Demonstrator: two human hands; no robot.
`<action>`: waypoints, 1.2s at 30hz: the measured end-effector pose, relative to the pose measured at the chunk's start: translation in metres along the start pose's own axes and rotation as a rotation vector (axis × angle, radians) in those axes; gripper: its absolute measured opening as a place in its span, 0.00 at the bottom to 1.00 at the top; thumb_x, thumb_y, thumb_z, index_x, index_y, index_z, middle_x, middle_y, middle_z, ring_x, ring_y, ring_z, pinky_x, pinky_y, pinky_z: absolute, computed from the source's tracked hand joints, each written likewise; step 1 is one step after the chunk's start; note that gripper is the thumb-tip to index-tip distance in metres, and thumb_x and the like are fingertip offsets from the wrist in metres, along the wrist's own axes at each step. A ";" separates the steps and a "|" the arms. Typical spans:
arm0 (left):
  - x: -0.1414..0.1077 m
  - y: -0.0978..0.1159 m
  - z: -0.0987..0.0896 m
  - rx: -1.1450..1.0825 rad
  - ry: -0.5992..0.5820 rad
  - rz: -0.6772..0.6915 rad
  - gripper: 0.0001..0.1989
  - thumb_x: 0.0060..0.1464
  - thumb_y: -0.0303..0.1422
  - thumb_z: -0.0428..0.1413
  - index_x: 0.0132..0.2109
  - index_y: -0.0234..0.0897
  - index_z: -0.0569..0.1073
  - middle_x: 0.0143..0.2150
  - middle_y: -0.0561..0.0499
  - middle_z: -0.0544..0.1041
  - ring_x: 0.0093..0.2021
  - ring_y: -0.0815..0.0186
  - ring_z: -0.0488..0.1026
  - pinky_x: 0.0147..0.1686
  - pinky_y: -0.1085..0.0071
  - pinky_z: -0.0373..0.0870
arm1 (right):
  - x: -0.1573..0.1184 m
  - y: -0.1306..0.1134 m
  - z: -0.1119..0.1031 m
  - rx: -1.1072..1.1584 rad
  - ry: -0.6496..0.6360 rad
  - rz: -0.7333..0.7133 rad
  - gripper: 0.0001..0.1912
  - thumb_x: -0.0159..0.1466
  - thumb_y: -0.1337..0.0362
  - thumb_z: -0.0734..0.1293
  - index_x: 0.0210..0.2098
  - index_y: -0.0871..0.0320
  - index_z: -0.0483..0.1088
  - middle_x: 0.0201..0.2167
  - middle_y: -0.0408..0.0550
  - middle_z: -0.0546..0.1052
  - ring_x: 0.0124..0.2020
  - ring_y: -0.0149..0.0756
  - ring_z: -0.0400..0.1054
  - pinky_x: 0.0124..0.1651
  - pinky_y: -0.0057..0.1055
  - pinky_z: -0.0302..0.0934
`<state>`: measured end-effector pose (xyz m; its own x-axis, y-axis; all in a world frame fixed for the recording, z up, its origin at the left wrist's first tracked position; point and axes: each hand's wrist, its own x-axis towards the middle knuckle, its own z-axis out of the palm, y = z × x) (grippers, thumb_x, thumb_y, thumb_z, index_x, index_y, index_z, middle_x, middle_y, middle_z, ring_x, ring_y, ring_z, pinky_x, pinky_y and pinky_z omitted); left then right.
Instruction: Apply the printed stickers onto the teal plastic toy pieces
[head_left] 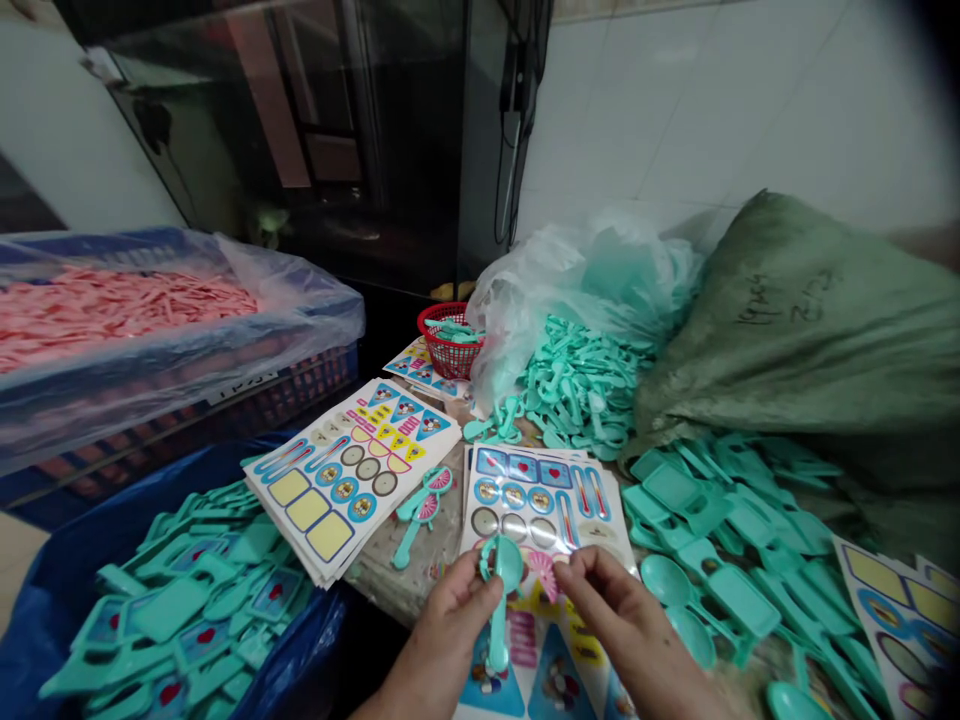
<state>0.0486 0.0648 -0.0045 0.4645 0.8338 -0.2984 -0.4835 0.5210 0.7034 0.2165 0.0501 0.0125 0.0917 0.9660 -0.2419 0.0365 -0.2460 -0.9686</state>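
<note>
My left hand (457, 605) grips a teal plastic toy, apparently toy glasses (506, 565), by the edge, its long arm pointing down. Between the thumb and fingertips of my right hand (611, 600) is a pink fan-patterned sticker (543, 575), held just beside the toy. Both hands are over a printed sticker sheet (517, 520) with blue, yellow and pink shapes. To the left lies a similar teal toy (424, 510) bearing two pink fan stickers.
Another stack of sticker sheets (322, 500) lies left. A blue-lined bin (300, 640) holds stickered teal pieces. Loose teal pieces (735, 540) cover the right side, below a green sack (810, 330). Behind are a red basket (454, 355), a plastic bag (517, 300) and a crate (300, 395) of pink pieces.
</note>
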 end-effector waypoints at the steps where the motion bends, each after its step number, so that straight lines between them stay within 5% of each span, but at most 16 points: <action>1: -0.001 0.001 0.002 -0.002 -0.013 0.036 0.17 0.56 0.35 0.55 0.53 0.37 0.69 0.45 0.46 0.76 0.46 0.61 0.73 0.49 0.65 0.65 | -0.001 -0.001 0.008 0.035 -0.005 -0.002 0.19 0.57 0.47 0.66 0.25 0.55 0.61 0.22 0.38 0.63 0.25 0.29 0.58 0.29 0.24 0.56; 5: -0.004 0.004 0.005 0.056 0.039 0.086 0.19 0.52 0.35 0.58 0.51 0.37 0.70 0.42 0.46 0.78 0.43 0.61 0.74 0.47 0.66 0.66 | -0.002 0.001 0.029 0.098 0.022 0.002 0.18 0.57 0.47 0.66 0.26 0.55 0.62 0.22 0.38 0.64 0.24 0.29 0.59 0.27 0.23 0.56; 11: -0.010 0.007 0.005 0.114 0.091 0.012 0.23 0.46 0.41 0.62 0.48 0.38 0.69 0.41 0.46 0.78 0.40 0.61 0.75 0.40 0.68 0.68 | 0.002 0.010 0.032 -0.030 0.072 -0.051 0.17 0.57 0.48 0.66 0.26 0.55 0.62 0.21 0.38 0.64 0.24 0.29 0.57 0.26 0.25 0.54; 36: -0.018 0.008 0.002 -0.035 0.006 0.065 0.19 0.55 0.32 0.56 0.53 0.37 0.65 0.50 0.41 0.75 0.51 0.55 0.72 0.47 0.61 0.69 | -0.004 0.009 0.040 -0.089 0.067 -0.042 0.18 0.57 0.48 0.66 0.27 0.54 0.59 0.20 0.36 0.60 0.23 0.29 0.52 0.25 0.25 0.50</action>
<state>0.0377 0.0534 0.0076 0.4269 0.8672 -0.2563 -0.5381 0.4714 0.6987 0.1762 0.0470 0.0024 0.1548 0.9688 -0.1937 0.1294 -0.2142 -0.9682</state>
